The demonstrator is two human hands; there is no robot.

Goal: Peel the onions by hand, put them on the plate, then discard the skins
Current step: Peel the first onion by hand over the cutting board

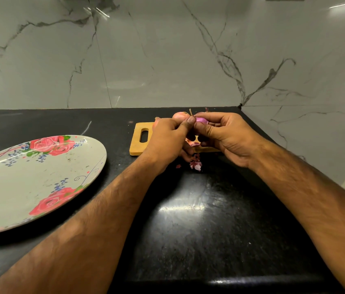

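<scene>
A small purple onion (201, 120) is held up over the wooden cutting board (137, 143), gripped by the fingers of my right hand (224, 136). My left hand (167, 139) meets it from the left, thumb and fingertip pinching at its top end. Behind the hands another onion (179, 116) in its pinkish skin sits at the board's far edge. Torn onion skins (196, 163) lie below the hands on the black counter, and one piece (192, 143) rests on the board. The flowered plate (40, 183) lies at the left with nothing on it.
The black stone counter (188, 219) runs to a marble wall at the back and a marble side wall at the right. The counter's front edge is near the bottom of the view. A small skin scrap (178, 166) lies beside the pile.
</scene>
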